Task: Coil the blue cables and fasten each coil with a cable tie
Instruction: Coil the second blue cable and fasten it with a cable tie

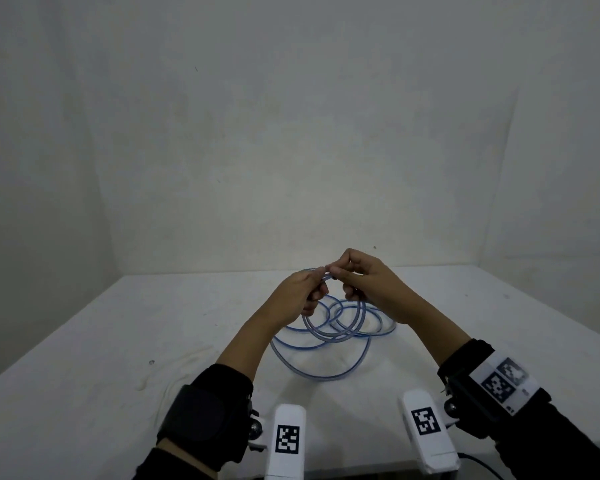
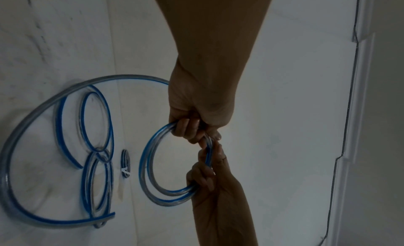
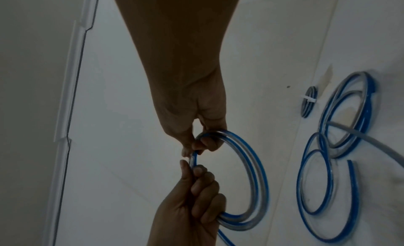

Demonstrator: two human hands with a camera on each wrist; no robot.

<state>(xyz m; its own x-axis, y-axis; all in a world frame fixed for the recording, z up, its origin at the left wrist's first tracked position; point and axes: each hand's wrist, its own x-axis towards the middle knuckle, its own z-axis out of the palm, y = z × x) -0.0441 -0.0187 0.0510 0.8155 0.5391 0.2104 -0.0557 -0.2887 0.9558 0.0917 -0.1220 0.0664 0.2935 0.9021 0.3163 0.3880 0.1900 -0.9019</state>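
Both hands hold a small coil of blue-and-clear cable (image 1: 330,328) up above the white table (image 1: 118,341). My left hand (image 1: 310,289) curls its fingers round the coil's left side and pinches its top. My right hand (image 1: 349,280) pinches the same top strand and hooks the coil's right side. From the left wrist, the left hand (image 2: 194,127) and right hand (image 2: 207,173) meet on the coil (image 2: 148,172). The right wrist view has the right hand (image 3: 196,137) above the left hand (image 3: 196,194), both on the coil (image 3: 259,180).
More loose blue cable (image 1: 312,372) lies in wide loops on the table under the hands, also as loops (image 2: 32,128) and loops (image 3: 349,163). A small coil (image 2: 125,160) with a white cable tie (image 3: 308,99) lies beside them. White walls close the back and sides.
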